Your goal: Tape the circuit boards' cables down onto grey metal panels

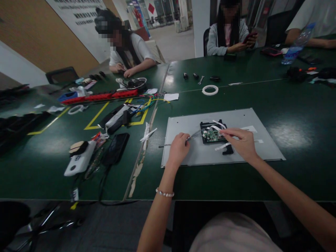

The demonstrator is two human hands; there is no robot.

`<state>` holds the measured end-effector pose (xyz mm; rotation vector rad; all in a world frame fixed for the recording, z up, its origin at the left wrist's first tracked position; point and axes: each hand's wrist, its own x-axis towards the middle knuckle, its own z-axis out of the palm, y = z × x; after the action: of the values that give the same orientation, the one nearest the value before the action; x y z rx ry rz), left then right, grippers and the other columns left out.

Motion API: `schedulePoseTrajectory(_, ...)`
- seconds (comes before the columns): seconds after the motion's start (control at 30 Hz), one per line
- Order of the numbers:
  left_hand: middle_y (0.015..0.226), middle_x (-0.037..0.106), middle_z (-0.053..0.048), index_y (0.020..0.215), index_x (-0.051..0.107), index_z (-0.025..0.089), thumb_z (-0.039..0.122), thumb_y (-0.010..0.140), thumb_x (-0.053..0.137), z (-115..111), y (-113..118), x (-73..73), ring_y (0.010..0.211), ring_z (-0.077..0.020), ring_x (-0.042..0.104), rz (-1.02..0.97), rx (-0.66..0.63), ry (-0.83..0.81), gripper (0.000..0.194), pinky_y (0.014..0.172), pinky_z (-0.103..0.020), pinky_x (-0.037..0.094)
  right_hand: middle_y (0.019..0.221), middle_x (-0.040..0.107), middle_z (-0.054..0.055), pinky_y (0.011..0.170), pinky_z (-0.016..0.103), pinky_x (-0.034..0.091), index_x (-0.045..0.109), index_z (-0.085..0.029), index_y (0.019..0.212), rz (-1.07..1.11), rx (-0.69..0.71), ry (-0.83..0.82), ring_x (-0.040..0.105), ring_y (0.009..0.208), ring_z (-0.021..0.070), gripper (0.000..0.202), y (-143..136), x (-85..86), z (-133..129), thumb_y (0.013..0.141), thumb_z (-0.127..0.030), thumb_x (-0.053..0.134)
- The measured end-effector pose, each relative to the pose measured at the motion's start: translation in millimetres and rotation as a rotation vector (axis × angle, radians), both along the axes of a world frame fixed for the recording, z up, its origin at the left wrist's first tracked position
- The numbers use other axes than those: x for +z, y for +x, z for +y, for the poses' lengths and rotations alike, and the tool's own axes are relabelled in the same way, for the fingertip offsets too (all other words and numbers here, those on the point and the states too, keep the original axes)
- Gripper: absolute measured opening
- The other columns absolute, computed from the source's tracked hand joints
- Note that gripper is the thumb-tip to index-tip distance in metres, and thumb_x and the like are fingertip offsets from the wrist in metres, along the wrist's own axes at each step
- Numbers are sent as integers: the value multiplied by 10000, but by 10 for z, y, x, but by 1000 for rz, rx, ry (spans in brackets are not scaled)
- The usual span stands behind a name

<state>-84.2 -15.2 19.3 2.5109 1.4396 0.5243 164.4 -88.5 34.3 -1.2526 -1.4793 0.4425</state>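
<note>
A pale grey flat panel (183, 122) lies on the green table in front of me. On it sits a green circuit board (211, 135) in a black frame, with white tape strips (220, 124) over its far and right sides. My left hand (180, 148) is closed around a grey cable (195, 134) that leads to the board's left side. My right hand (240, 140) pinches at the board's right edge, by the end of a white strip; what lies between its fingertips is too small to tell. A black bracket piece (228, 149) shows just below the board.
Beyond the panel are a roll of white tape (210, 90) and a small wrench (201, 80). To the left lie a black power adapter (115, 148), a white device (80, 161) and a red power strip (102, 97). A water bottle (298, 45) stands far right. Several people sit across the table.
</note>
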Motion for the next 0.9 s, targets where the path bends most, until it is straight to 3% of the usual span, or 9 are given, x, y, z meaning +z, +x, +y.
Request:
schedulePoseTrajectory(0.27, 1039, 594, -59, 1059, 588, 189, -17, 733, 430, 14, -32, -70, 1026, -192, 541, -11, -13, 26, 416, 953, -323, 442, 955, 691, 1, 841, 329, 531, 732, -240, 942, 32, 47, 76, 650, 894, 151, 193, -386, 82, 102, 852, -276, 564)
schedulePoseTrajectory(0.47, 1074, 595, -66, 1060, 601, 190, 7, 772, 431, -39, -10, -74, 1027, -204, 539, 26, -26, 33, 381, 951, -349, 441, 947, 694, 12, 696, 268, 524, 727, -222, 955, -75, 87, -97, 655, 837, 155, 215, -608, -134, 183, 865, -278, 541)
schedulePoseTrajectory(0.63, 1061, 602, -67, 1067, 603, 193, 77, 845, 425, -67, -2, -47, 1009, -210, 546, 35, -15, 38, 307, 930, -355, 449, 970, 692, 0, 781, 282, 500, 716, -228, 990, -294, 107, -149, 656, 851, 157, 219, -630, -256, 171, 872, -232, 531)
schedulePoseTrajectory(0.8, 1217, 559, -80, 1240, 512, 197, 50, 829, 415, -70, 15, -73, 1133, -215, 513, -8, 3, 40, 448, 987, -373, 422, 1002, 687, 3, 796, 291, 493, 704, -236, 1030, -459, 113, -171, 654, 855, 167, 239, -663, -315, 146, 889, -230, 510)
schedulePoseTrajectory(0.9, 1370, 474, -83, 1329, 439, 189, 21, 823, 373, -68, 28, -88, 1239, -210, 449, -6, -53, 52, 538, 1055, -396, 375, 1025, 681, 3, 807, 291, 493, 696, -236, 1042, -505, 114, -155, 650, 871, 164, 247, -677, -362, 143, 896, -225, 497)
